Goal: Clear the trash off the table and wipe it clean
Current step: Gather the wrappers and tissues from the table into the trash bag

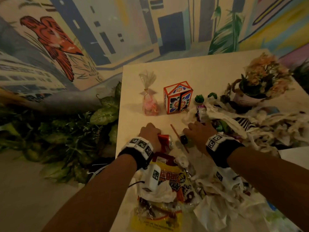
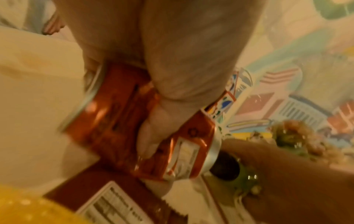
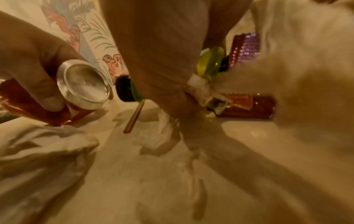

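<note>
My left hand (image 1: 150, 133) grips a crushed red soda can (image 1: 165, 141) lying near the table's left edge; the thumb (image 2: 151, 130) presses into the can's dented side (image 2: 114, 121). The can's silver end (image 3: 84, 86) faces the right wrist camera. My right hand (image 1: 198, 133) is curled over a small green bottle with a black cap (image 1: 184, 139), among scraps of paper. The cap (image 3: 124, 89) sticks out past the palm, and green plastic (image 3: 210, 60) shows behind it. A thin reddish stick (image 1: 178, 138) lies between the two hands.
The pale table (image 1: 200, 71) holds a patterned gift box (image 1: 178, 97), a clear candy bag (image 1: 149, 104), a tiny potted plant (image 1: 199, 98) and a flower pot (image 1: 250, 94). White shredded paper (image 1: 259, 128) fills the right side. A yellow snack bag (image 1: 167, 190) and tissues lie near me. Foliage (image 1: 100, 114) borders the table's left edge.
</note>
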`<state>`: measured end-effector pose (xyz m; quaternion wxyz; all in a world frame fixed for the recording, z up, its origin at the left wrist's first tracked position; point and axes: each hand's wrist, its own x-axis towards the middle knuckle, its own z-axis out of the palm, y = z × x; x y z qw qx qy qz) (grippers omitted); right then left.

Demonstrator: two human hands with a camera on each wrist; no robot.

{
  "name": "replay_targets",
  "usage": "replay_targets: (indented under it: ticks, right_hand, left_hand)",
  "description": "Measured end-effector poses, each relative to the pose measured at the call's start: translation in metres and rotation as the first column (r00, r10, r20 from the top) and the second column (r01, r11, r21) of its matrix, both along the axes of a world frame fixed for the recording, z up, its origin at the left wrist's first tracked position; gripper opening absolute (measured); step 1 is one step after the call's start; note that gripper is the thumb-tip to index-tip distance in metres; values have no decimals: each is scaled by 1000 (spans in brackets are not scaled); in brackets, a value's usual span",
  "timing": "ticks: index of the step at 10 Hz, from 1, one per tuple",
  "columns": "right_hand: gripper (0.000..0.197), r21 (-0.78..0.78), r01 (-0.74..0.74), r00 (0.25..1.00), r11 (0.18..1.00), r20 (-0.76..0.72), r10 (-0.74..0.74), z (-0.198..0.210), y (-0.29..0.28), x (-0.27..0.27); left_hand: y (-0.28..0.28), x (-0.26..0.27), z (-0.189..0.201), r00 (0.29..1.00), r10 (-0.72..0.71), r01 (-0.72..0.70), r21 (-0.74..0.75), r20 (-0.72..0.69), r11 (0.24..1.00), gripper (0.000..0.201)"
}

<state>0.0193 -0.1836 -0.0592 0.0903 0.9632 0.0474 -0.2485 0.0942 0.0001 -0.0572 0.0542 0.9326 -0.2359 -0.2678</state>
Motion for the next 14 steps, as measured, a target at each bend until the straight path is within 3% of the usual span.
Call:
replay_targets:
  ticks: [1,2,3,4,5,6,7,8,9,10,11,12,13,14]
  right_hand:
    - [61,7,17,1000,1000,18,-17,-3,0,-2]
    - [62,52,78,995,996,57,-81,3,-1,-4]
    - [58,197,186,967,962,135,-215,18,-2,-7]
    - [53,455,346,862,820,190,-470,43,-7,-7]
    - [57,662,383,768,644,159,-620,67,-12,-6]
    - [54,742,346,757,574,140,-638,91,-4,0]
    - [64,777,284,795,562,136,-591,107,29,9]
    - [62,793,190,888,579,112,-445,114,88,20]
    - [45,830,144,941,539,54,-333,111,148,28]
    - [40,858,157,943,489,18,-334,98,198,41]
    - [33,877,208,931,433,-42,-361,81,246,57]
    - [31,908,301,882,290,-150,-446,61,291,72]
    - [27,892,445,763,80,-330,-556,23,334,83]
    - [24,836,529,610,-147,-494,-619,-26,366,88]
  left_hand:
    - [-8,-3,-4,1000,-30,30,-7,8,1000,23]
    - [-9,-2,-6,999,30,-33,-91,-38,995,25]
    - [-6,-3,-8,990,118,-130,-180,-71,975,36]
    - [-3,-6,-4,970,231,-243,-298,-77,923,40]
    - [8,-1,5,914,361,-404,-473,-183,783,37]
    - [34,6,16,835,437,-548,-573,-334,609,30]
    - [80,12,23,701,491,-708,-584,-517,396,31]
    - [148,18,23,638,545,-759,-567,-545,322,35]
    - [223,25,11,568,667,-796,-529,-482,295,36]
    - [286,30,-24,553,734,-823,-396,-395,407,42]
    - [327,28,-60,517,716,-854,-331,-468,400,31]
    - [348,20,-96,488,715,-871,-220,-501,440,20]
    - [361,18,-134,466,705,-871,-136,-534,472,30]
    - [368,24,-181,474,679,-850,-91,-560,519,26]
